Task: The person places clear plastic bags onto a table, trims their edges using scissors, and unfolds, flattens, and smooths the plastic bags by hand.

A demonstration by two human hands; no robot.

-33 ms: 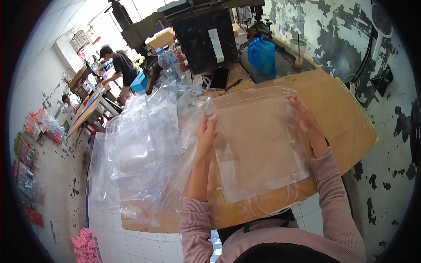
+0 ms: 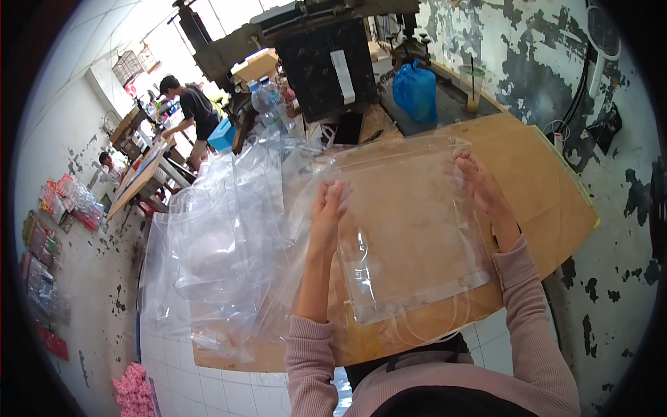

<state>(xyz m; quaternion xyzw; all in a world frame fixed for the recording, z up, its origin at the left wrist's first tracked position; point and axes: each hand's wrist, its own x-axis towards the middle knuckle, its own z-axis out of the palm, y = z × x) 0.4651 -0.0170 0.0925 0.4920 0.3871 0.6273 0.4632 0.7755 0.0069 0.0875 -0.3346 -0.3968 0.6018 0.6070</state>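
Observation:
A large clear plastic bag (image 2: 410,236) lies flat on a brown cardboard sheet (image 2: 549,174) right in front of me. My left hand (image 2: 330,205) grips its left edge near the top corner, fingers curled over the plastic. At the bag's upper right edge, my right hand (image 2: 481,182) holds the plastic with its fingers laid along it. The bag's thick sealed strip runs along the near side. A loose heap of more clear plastic bags (image 2: 222,236) lies to the left, overlapping the one I hold.
Behind the cardboard stand a black machine (image 2: 326,62), a blue plastic bag (image 2: 415,90), water bottles (image 2: 267,104) and a cup with a straw (image 2: 472,87). A person in a dark shirt (image 2: 191,111) works at a far table. The white tiled bench (image 2: 208,382) shows below.

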